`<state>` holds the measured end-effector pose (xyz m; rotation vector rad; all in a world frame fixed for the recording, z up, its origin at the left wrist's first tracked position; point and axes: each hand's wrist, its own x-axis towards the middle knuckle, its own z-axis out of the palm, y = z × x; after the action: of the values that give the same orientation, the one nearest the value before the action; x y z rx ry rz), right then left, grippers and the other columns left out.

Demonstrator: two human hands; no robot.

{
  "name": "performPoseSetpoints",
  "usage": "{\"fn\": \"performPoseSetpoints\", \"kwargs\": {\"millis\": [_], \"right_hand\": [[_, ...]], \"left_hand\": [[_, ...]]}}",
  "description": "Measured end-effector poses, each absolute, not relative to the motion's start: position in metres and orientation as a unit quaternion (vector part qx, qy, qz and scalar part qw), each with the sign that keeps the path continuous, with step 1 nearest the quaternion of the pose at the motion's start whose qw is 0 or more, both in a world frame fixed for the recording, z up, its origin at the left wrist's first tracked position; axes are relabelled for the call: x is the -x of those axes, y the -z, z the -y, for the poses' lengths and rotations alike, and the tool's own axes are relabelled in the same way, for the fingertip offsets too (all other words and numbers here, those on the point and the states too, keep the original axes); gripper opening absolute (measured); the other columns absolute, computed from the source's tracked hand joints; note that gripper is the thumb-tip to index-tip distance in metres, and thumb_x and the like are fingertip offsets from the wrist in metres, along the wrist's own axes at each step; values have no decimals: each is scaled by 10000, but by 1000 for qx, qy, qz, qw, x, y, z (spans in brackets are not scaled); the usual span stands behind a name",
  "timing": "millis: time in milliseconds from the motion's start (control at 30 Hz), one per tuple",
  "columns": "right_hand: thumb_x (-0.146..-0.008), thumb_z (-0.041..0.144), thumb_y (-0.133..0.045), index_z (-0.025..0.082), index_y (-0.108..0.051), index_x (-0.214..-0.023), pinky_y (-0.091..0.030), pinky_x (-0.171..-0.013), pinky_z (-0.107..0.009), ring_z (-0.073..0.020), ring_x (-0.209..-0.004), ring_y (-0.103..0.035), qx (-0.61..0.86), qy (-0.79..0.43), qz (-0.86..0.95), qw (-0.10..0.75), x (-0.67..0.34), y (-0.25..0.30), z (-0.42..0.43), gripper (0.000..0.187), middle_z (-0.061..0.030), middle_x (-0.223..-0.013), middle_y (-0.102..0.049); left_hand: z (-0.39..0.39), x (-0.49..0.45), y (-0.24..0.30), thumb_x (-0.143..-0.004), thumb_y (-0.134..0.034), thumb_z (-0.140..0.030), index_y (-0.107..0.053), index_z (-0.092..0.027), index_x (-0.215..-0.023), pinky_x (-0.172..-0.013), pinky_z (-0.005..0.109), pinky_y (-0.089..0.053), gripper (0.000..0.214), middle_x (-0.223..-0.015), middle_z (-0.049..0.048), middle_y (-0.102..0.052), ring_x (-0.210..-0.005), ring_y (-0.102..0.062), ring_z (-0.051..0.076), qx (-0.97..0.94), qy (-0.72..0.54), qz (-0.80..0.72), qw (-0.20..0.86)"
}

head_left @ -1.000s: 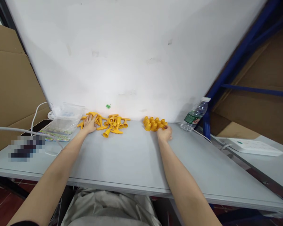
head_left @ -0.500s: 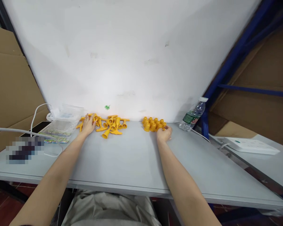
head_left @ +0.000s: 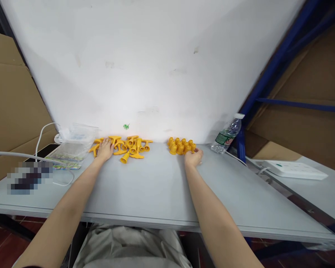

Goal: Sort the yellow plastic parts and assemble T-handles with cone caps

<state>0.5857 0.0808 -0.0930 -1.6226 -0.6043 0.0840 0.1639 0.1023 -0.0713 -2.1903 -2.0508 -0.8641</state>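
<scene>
We take the clear plastic bottle with a green label and white cap (head_left: pixel 229 134) as landmark. Left of it, small yellow hollow cup-shaped plastic pieces (head_left: pixel 180 149) stand in tight rows on the smooth grey tabletop (head_left: pixel 145 190), wide ends down. Farther left of the bottle, well apart from the cups, we have a loose heap of yellow T-handled plastic pieces with flared bell ends (head_left: pixel 133 149), jumbled, several on their sides with mouths showing. The right hand (head_left: pixel 194 158), between cups and bottle, has its fingers partly curled at the bottle-side end of the rows, touching the end cup; we can't tell if it pinches one. The left hand (head_left: pixel 105 149), farthest from the bottle, lies palm down on the heap with fingers extended; we see nothing gripped, underside hidden. Handling, our guess: everything light, stiff, a bit slippery, not fragile. Cups look best taken by the flared sides, thumb against fingers, lightly, since a nudge could tip neighbours. T-handled pieces: we'd grab the crossbar or stem; tangled handles may drag others along.
</scene>
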Motion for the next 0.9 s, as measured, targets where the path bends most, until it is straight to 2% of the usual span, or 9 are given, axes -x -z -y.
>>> {"fn": "performPoseSetpoints", "kwargs": {"millis": [100,200,333,533,600,667,767,833,900], "right_hand": [[-676,151,-457,214,-445,-881,-291,-1029,-597,-330,-1155,-539,717,-38,250,649,-585,92,-82,214,-110,-1137,-590],[-670,139,-464,211,-443,-879,-290,-1032,-589,-329,-1129,-554,720,-44,237,651,-586,91,-83,221,-114,-1134,-590],[-688,156,-491,216,-441,-868,-289,-1030,-593,-321,-1137,-539,708,-43,239,663,-587,93,-83,196,-95,-1106,-587],[-696,138,-486,224,-433,-882,-275,-1041,-596,-293,-1147,-529,702,-45,245,667,-585,91,-80,212,-72,-1121,-576],[-692,120,-467,226,-427,-886,-275,-1044,-594,-285,-1139,-538,706,-43,242,664,-583,89,-78,225,-69,-1136,-576],[-689,107,-452,225,-423,-887,-277,-1043,-596,-283,-1134,-547,708,-42,244,661,-582,87,-77,233,-73,-1149,-573],[-686,101,-449,221,-422,-881,-281,-1039,-600,-295,-1148,-544,709,-42,247,660,-580,85,-75,230,-87,-1155,-572],[-684,101,-449,221,-421,-880,-279,-1041,-598,-300,-1148,-542,704,-45,244,665,-580,84,-75,232,-90,-1152,-574],[-677,102,-449,224,-420,-880,-273,-1045,-597,-301,-1146,-539,695,-48,243,675,-579,84,-75,239,-89,-1146,-578]], "left_hand": [[-101,-167,73,-931,-341,-268,-453,-80,-1406,-1179,519,-205,523,-1520,203,-374,-1457,-257,316,690,274,670,16],[-97,-169,73,-932,-319,-230,-421,-145,-1452,-1178,536,-201,536,-1570,154,-299,-1467,-233,311,702,264,661,12],[-93,-170,71,-896,-343,-144,-510,-245,-1400,-1168,585,-194,540,-1576,94,-303,-1477,-210,297,741,222,634,8],[-88,-176,67,-917,-361,-210,-489,-105,-1401,-1183,517,-213,512,-1561,161,-311,-1468,-241,285,730,187,656,40],[-87,-179,65,-909,-389,-218,-499,-102,-1385,-1183,515,-216,502,-1559,167,-312,-1464,-253,285,725,190,660,49],[-84,-182,63,-903,-414,-233,-551,-129,-1328,-1185,538,-196,458,-1553,154,-333,-1458,-271,283,727,200,654,63],[-81,-188,59,-896,-442,-265,-668,-177,-1123,-1192,546,-176,332,-1526,119,-396,-1432,-322,271,735,222,635,87],[-80,-196,55,-882,-469,-279,-707,-196,-982,-1192,549,-174,272,-1496,103,-442,-1410,-355,274,738,226,629,94],[-81,-206,52,-861,-503,-293,-725,-194,-931,-1189,562,-162,253,-1471,114,-469,-1401,-360,291,731,213,642,93]]}}
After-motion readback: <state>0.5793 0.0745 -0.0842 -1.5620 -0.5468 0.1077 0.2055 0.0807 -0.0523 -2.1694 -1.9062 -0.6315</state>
